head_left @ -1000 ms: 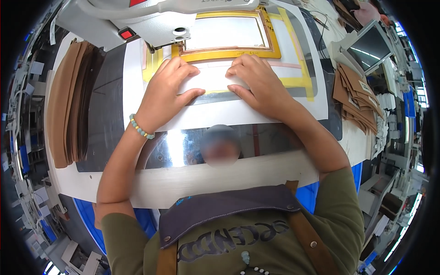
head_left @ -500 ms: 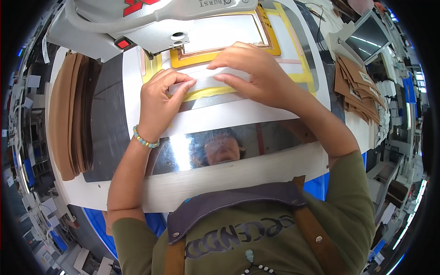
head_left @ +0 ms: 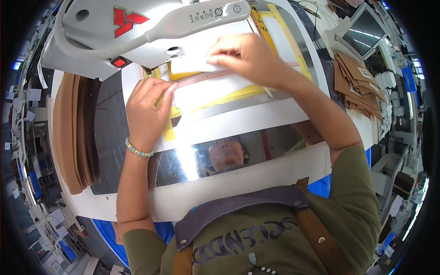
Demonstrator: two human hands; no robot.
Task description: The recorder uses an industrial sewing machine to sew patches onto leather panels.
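Note:
Beneath the white machine head point(head_left: 91, 36), a yellow-framed panel point(head_left: 266, 32) lies on a white layered template point(head_left: 233, 107) edged with yellow tape and pink strips. My left hand point(head_left: 147, 107) rests over the template's left part, thumb and forefinger pinched beside a pink strip point(head_left: 195, 79); whatever they grip is unclear. My right hand point(head_left: 250, 62) is higher and farther right, fingers curled and closed just below the machine's grey curved handle point(head_left: 197, 18). White material shows next to its fingertips, but I cannot make out what it holds. The machine head hides part of the panel.
Stacked brown pieces point(head_left: 73, 133) stand at the left, with more brown pieces point(head_left: 353, 85) and a grey-framed screen point(head_left: 362, 34) at the right. A shiny metal plate point(head_left: 183, 160) runs along the near edge of the worktable point(head_left: 270, 167).
My hands have moved apart: the left down and leftward, the right up to near the machine, its fingers more curled. More of the pink strip and machine head shows.

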